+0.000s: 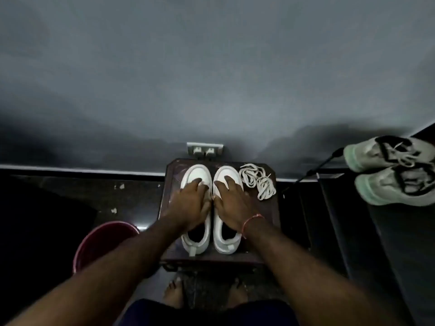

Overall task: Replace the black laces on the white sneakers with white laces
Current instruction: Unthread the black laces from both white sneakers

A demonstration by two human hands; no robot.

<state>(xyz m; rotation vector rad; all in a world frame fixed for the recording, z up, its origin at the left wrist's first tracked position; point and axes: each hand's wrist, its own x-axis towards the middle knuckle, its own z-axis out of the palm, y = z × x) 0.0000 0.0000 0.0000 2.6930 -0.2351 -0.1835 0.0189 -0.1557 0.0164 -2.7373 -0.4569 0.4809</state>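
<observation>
Two white sneakers stand side by side on a small dark stool [270, 222], toes pointing away from me. My left hand [191, 203] lies flat over the lacing area of the left sneaker [197, 176]. Over the same part of the right sneaker [226, 243] rests my right hand [231, 203], fingers spread toward the toe. Both hands hide the eyelets, so no black laces show. A loose bundle of white laces [257, 181] lies on the stool just right of the right sneaker.
A wall socket [204, 149] sits on the grey wall behind the stool. A red bucket [98, 243] stands on the dark floor at the left. Another pair of pale sneakers with black trim [395, 170] rests on a dark surface at the right. My bare feet [173, 294] are below the stool.
</observation>
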